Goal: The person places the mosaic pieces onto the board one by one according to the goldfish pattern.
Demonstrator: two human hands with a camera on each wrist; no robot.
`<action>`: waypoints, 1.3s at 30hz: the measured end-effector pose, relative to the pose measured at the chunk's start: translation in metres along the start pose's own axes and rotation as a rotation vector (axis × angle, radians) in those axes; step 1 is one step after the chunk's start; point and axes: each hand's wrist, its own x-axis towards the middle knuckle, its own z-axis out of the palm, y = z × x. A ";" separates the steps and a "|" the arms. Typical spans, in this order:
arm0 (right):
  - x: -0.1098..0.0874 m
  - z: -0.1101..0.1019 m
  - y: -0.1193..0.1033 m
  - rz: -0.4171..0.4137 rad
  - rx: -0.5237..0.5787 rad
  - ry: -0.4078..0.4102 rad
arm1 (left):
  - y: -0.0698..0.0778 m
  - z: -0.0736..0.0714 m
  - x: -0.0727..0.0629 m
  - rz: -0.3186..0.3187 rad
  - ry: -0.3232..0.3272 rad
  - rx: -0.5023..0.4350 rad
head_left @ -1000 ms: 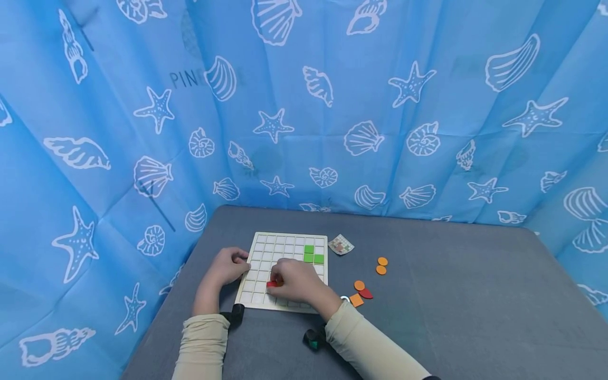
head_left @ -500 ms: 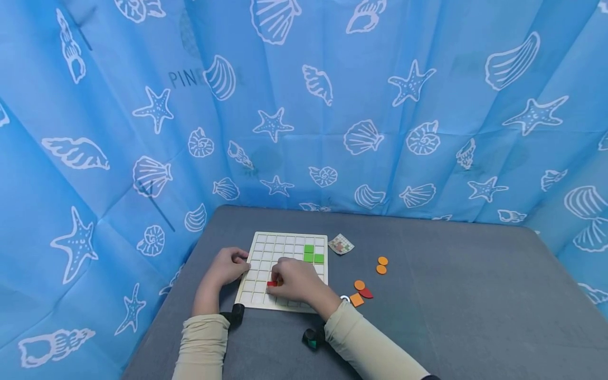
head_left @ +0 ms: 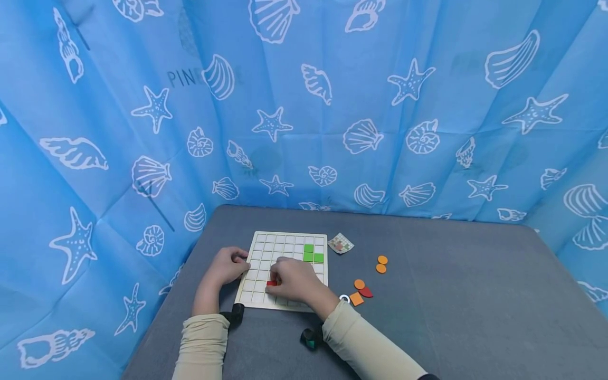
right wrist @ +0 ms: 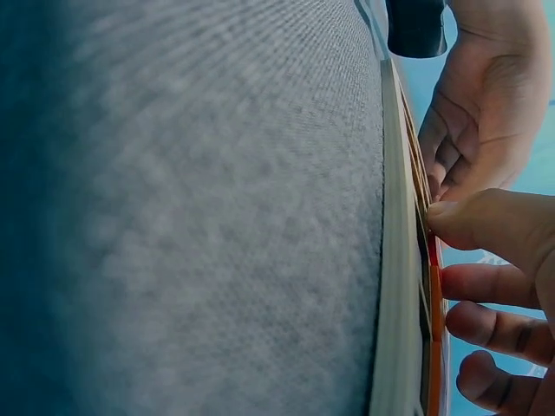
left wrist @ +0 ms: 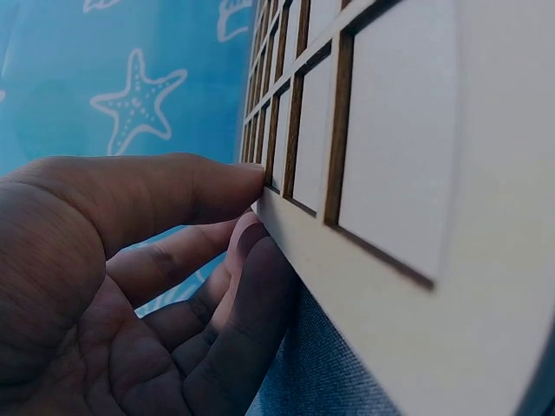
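My left hand [head_left: 229,266] grips the left rim of a white gridded board [head_left: 252,296]. In the left wrist view its thumb [left wrist: 234,186] lies on the board's edge, with the other fingers curled below. Over the lower middle of the grid, my right hand [head_left: 296,282] pinches a small red tile [head_left: 271,283] at board level. The right wrist view has the thumb [right wrist: 460,221] against the red tile, and orange tiles [right wrist: 435,303] in line beside it under the fingers. Several green tiles [head_left: 309,248] sit in the upper right cells. My right hand hides part of the grid.
A small pattern card [head_left: 341,244] lies off the board's upper right corner. Orange discs [head_left: 382,260], an orange square [head_left: 356,299], a red teardrop piece [head_left: 366,292] and a white ring [head_left: 344,299] lie right of the board. A blue shell-print curtain [head_left: 332,121] hangs behind the grey table [head_left: 465,295].
Both hands and the board stay almost where they were. The right fingers shift very slightly around the red tile, and the head view drifts a little.
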 end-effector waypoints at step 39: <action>-0.112 -0.051 0.106 0.050 0.247 0.007 | -0.001 -0.002 0.002 0.009 0.008 0.014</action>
